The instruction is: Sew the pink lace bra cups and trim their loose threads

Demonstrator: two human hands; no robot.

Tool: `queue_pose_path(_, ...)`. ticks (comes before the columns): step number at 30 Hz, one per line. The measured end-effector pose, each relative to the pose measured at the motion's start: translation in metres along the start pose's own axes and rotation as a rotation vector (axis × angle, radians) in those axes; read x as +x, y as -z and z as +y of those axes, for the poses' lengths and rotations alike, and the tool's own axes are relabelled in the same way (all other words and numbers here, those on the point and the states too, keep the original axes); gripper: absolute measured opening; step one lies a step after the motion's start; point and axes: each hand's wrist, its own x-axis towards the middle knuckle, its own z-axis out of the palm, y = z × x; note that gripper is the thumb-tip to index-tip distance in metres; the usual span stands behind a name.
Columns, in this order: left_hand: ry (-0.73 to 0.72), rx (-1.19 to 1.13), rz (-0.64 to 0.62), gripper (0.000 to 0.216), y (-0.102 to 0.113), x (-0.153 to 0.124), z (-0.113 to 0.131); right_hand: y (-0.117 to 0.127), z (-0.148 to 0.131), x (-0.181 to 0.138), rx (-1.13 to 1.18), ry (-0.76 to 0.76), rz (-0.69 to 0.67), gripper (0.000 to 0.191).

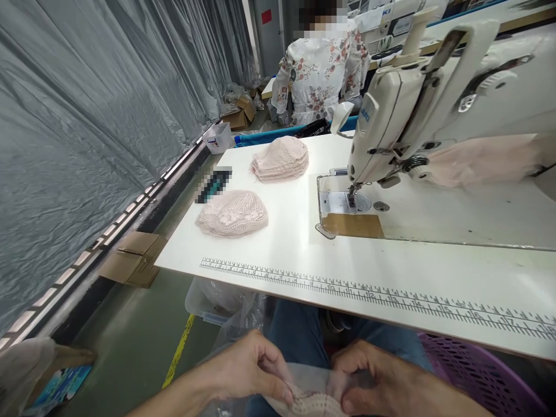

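Note:
Low in the view, over my lap, my left hand pinches the left side of a beige lace fabric piece with a scalloped edge. Its other side is gripped between the thumb and fingers of my right hand. A sheer, see-through layer rises between the two hands; whether it is mesh or plastic I cannot tell. Above them, on the white sewing table, lie a stack of beige lace pieces and a stack of pale pink cup-shaped fabric pieces.
A white sewing machine stands at right, with pinkish fabric behind its needle area. A printed ruler runs along the table's front edge. A purple basket is below right, a cardboard box at left. Another person sits ahead.

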Motion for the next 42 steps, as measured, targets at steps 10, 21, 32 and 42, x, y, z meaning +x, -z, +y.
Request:
queue_pose_path(10,-0.008,-0.028,-0.012,0.034,0.004,-0.004,-0.001,-0.011,0.000,0.000,-0.134,-0.005,0.115,0.014)
queue_pose_path(21,-0.080,0.023,-0.023,0.033,0.006,-0.009,0.001,-0.016,-0.012,-0.007,-0.270,-0.108,0.134,0.011)
queue_pose_path(32,-0.082,0.001,-0.017,0.037,0.006,-0.010,-0.008,-0.019,-0.019,-0.002,-0.116,-0.065,0.106,0.017)
queue_pose_path(42,-0.068,0.053,0.013,0.041,0.007,-0.012,-0.008,-0.020,-0.012,0.002,-0.077,-0.043,0.161,0.018)
